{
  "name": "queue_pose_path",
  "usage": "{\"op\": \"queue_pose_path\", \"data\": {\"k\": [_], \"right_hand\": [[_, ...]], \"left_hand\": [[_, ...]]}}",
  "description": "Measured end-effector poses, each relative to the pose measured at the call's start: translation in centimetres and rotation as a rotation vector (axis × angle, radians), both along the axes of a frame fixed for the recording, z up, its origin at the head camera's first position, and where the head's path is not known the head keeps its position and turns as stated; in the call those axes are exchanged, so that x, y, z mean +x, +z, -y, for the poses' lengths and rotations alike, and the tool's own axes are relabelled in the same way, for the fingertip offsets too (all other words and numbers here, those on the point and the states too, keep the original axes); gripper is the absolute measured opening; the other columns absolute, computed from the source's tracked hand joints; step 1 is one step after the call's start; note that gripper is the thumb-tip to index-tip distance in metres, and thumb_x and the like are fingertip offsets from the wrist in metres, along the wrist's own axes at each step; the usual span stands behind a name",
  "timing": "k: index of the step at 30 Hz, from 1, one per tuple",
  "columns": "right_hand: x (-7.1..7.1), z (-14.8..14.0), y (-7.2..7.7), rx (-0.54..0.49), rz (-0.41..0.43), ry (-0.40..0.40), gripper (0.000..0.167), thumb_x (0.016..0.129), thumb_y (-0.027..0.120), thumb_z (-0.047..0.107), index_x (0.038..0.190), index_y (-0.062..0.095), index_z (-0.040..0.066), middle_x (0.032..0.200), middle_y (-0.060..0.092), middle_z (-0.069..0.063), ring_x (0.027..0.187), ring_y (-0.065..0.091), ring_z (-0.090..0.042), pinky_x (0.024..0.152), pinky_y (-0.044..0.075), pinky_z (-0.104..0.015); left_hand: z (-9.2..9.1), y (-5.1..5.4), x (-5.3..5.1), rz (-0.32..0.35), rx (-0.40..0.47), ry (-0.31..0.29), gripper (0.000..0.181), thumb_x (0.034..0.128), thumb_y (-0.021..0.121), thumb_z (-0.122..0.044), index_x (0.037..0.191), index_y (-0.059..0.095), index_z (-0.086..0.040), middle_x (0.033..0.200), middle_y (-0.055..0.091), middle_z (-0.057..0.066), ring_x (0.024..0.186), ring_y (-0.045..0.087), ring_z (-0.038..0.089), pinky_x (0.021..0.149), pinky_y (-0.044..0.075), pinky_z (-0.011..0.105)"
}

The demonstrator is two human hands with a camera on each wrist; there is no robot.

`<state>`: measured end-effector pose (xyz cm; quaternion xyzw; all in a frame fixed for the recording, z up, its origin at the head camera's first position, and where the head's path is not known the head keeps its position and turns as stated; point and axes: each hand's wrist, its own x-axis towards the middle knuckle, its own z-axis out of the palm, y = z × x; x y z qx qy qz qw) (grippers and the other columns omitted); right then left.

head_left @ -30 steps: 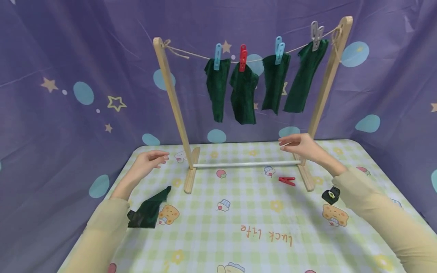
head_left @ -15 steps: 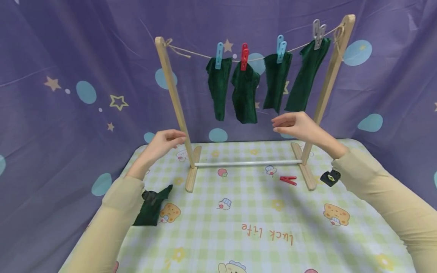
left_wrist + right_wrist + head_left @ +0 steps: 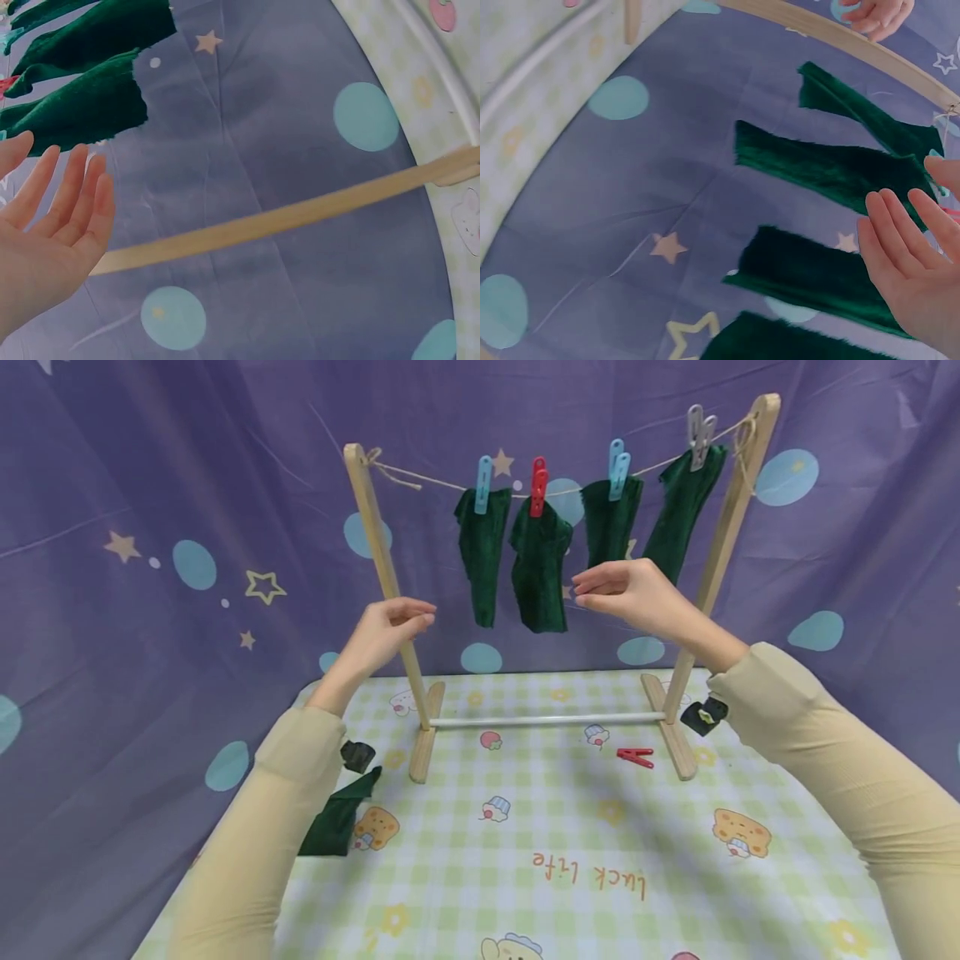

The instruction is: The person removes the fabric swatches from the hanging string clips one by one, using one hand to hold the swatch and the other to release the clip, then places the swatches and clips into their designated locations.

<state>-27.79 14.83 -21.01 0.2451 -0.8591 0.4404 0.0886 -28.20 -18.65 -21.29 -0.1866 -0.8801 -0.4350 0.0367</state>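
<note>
green cloths: four, pegged along twine
left hand: fingers loose, nothing held, near left post
right hand: fingers relaxed, nothing held, near green cloths
step: reach to clothespins, probably
next move: likely calls for pinching one

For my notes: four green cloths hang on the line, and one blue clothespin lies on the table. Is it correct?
Not quite: in the head view, the clothespin on the table is red. Four green cloths do hang on the line.

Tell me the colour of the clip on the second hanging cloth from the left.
Red; the clip shows best in the head view.
</note>
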Motion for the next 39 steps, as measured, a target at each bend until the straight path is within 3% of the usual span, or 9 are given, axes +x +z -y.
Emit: {"op": "queue_pose_path", "data": {"k": [5,13,21,33,39], "right_hand": [[-0.4,1.1,1.5,-0.031,-0.011,-0.006,0.035,0.084,0.062,0.022,0.113,0.059,0.003,0.105,0.062,-0.013,0.087,0.061,-0.008,0.072,0.047,-0.02],[-0.8,2.3,4.2,-0.083,-0.025,-0.033,0.037,0.085,0.06,0.026,0.115,0.059,0.004,0.109,0.062,-0.01,0.096,0.058,-0.012,0.085,0.045,-0.032],[-1.5,3.4,6.4,-0.21,0.027,-0.022,0.038,0.084,0.06,0.026,0.116,0.058,0.004,0.11,0.061,-0.009,0.095,0.058,-0.012,0.087,0.044,-0.03],[-2.7,5.0,8.9,-0.363,0.138,0.048,0.043,0.084,0.06,0.021,0.122,0.052,0.003,0.121,0.055,-0.011,0.107,0.053,-0.017,0.09,0.042,-0.026],[-3.1,5.9,9.7,-0.316,0.135,0.032,0.043,0.087,0.056,0.022,0.126,0.049,0.005,0.126,0.051,-0.009,0.112,0.05,-0.016,0.091,0.04,-0.023]], "left_hand": [[-1.0,0.8,-0.7,-0.033,0.033,0.024,0.034,0.0889,0.054,-0.026,0.117,0.056,-0.007,0.113,0.057,0.011,0.099,0.054,0.02,0.083,0.044,0.035],[-2.7,2.2,-2.0,-0.166,0.057,0.057,0.033,0.0888,0.054,-0.02,0.117,0.056,-0.003,0.11,0.058,0.016,0.098,0.055,0.023,0.082,0.044,0.033],[-4.0,3.0,-2.7,-0.205,0.085,0.038,0.035,0.0882,0.055,-0.017,0.119,0.053,-0.002,0.115,0.056,0.016,0.106,0.052,0.023,0.089,0.042,0.033],[-4.9,3.6,-3.9,-0.189,0.114,0.006,0.043,0.0892,0.053,-0.021,0.127,0.045,-0.003,0.125,0.049,0.013,0.115,0.045,0.02,0.094,0.038,0.032],[-5.5,3.5,-4.5,-0.15,0.133,0.005,0.044,0.0895,0.053,-0.022,0.129,0.043,-0.005,0.128,0.046,0.01,0.118,0.042,0.017,0.095,0.036,0.028]]}}
